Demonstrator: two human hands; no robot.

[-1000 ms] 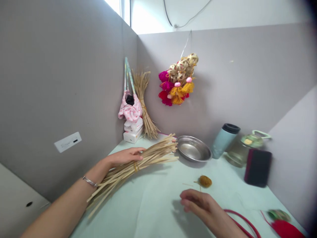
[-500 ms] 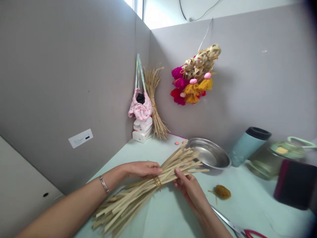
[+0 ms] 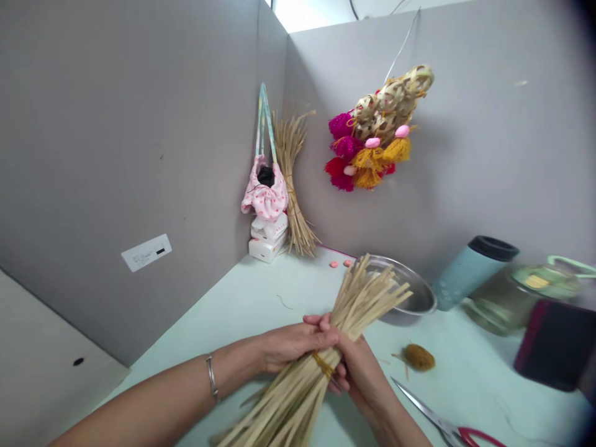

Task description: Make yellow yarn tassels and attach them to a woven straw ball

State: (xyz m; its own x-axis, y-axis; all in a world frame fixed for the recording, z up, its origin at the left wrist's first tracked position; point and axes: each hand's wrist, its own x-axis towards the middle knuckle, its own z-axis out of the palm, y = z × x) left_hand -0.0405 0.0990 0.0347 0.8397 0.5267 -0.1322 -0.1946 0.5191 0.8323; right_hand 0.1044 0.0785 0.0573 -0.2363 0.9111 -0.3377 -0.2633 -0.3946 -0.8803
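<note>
A bundle of flat, pale straw-like strips point(image 3: 288, 403), tied around its middle with yellow-brown string point(image 3: 323, 364), slants across the front of the table. My left hand point(image 3: 298, 343) grips it from the left, just above the tie. From the right, my right hand point(image 3: 351, 360) wraps round the same part, its fingers partly hidden beneath. Both hands touch each other there. The strips fan out at both ends, and the upper end overlaps a steel bowl point(image 3: 421, 298). To the right of my right hand lie a brown-yellow ball of thread point(image 3: 419, 357) and red-handled scissors point(image 3: 431, 415).
A light blue tumbler point(image 3: 470, 273), a greenish jug point(image 3: 503, 304) and a dark phone-like object point(image 3: 554, 344) stand at the right. In the back corner are a second strip bundle point(image 3: 295, 211), a pink dotted pouch point(image 3: 265, 198) and white boxes point(image 3: 267, 248). A tasselled woven ornament point(image 3: 384, 115) hangs above.
The bundle has turned steeper, its upper end swinging up and its lower end nearer to me. My hands have come together around it, the right hand closing from a looser hold.
</note>
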